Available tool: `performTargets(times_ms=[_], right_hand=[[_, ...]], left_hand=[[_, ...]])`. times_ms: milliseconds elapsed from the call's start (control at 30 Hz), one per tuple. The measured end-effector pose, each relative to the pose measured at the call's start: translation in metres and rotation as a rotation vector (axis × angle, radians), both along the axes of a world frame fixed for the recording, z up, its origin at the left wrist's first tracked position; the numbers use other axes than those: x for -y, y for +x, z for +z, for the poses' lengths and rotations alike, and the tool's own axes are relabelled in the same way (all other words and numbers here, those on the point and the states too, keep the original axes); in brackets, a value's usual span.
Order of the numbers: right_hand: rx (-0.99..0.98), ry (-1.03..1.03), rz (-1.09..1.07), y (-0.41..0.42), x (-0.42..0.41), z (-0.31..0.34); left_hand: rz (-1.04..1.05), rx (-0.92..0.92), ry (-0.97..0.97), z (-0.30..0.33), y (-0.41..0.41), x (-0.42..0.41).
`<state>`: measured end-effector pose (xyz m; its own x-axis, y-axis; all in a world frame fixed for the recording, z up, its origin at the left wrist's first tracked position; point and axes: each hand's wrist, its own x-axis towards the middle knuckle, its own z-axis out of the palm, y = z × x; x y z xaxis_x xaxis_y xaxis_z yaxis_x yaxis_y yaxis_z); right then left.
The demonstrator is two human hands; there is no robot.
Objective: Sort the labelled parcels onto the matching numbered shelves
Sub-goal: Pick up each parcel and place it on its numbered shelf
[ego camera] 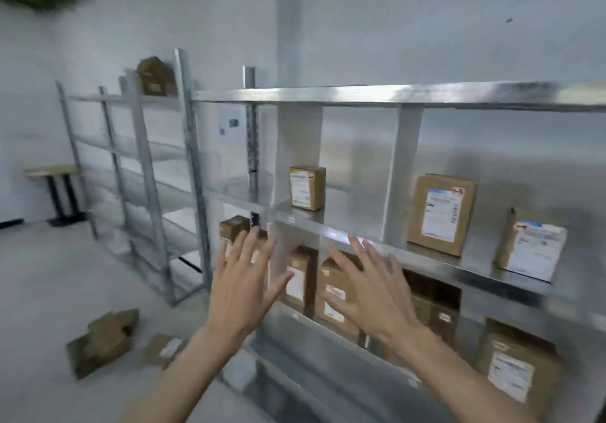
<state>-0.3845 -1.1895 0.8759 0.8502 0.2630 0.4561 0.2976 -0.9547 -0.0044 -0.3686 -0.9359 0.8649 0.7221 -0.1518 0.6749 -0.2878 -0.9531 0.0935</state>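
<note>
left hand (pixel 241 286) fingers spread, holding nothing; floor parcels (pixel 103 342) below-left of it | right hand (pixel 372 294) spread, empty; shelved parcels (pixel 441 214) above-right, others (pixel 334 294) behind both hands on the metal rack (pixel 360 93)

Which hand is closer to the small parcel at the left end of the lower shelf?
Left. The left hand has its fingertips just below the small parcel; the right hand is off to its right, in front of taller boxes.
</note>
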Motion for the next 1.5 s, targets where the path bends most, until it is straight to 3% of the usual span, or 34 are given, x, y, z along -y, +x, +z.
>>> performTargets(times_ms=[167,333,800,1033,1267,1500], right_hand=[[-0.018,0.09,0.176,0.049,-0.164,0.048],[-0.049,0.074,0.288,0.124,-0.31,0.045],[-0.24,0.014,0.52,0.362,-0.636,0.016],[-0.223,-0.041,0.55,0.463,-0.789,-0.001],[-0.337,-0.068,0.527,0.582,-0.925,-0.057],[-0.435,-0.04,0.471,0.696,-1.016,-0.128]], left_hand=[[0.258,-0.052,-0.057,0.042,0.006,-0.17],[0.408,-0.076,-0.052,0.038,0.041,-0.309],[0.652,-0.236,-0.116,-0.006,0.212,-0.595],[0.675,-0.26,-0.135,-0.024,0.322,-0.736],[0.613,-0.29,-0.121,-0.075,0.441,-0.876],[0.609,-0.441,-0.113,-0.135,0.559,-0.968]])
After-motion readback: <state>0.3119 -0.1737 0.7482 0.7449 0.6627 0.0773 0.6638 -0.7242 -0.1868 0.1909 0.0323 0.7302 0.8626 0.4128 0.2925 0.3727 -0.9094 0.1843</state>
